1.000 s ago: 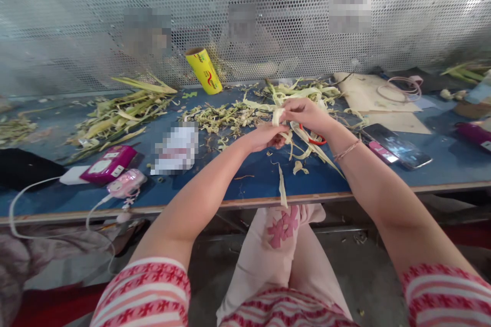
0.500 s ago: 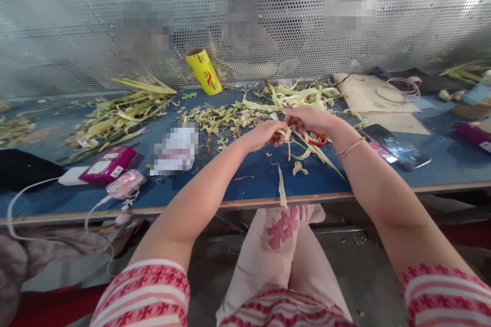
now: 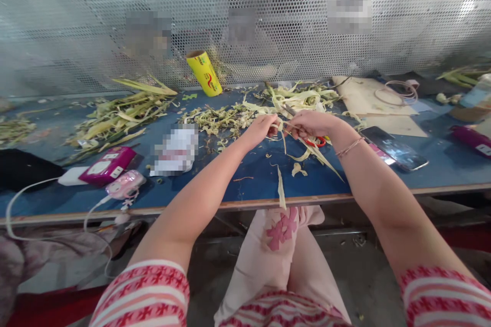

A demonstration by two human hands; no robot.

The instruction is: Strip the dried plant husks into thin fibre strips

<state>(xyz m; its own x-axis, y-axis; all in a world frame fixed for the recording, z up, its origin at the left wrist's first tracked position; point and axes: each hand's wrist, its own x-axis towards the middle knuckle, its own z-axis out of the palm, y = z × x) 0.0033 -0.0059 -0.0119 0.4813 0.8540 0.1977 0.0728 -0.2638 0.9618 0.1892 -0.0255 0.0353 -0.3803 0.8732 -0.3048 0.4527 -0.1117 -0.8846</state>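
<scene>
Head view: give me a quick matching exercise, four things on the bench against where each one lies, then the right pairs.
Things:
1. yellow roll
2. smartphone
3. pink power bank
4. red-handled scissors

Places:
A. under the right hand
B. leaning at the mesh screen
C. far left, beside a white cable
D. right of the right wrist

Pairs: 1-B, 2-D, 3-C, 4-A

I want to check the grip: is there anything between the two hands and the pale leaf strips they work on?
Nothing visible. The left hand and the right hand both pinch the pale leaf strips directly above the blue table. The red-handled scissors lie under the right hand, not between.
</scene>
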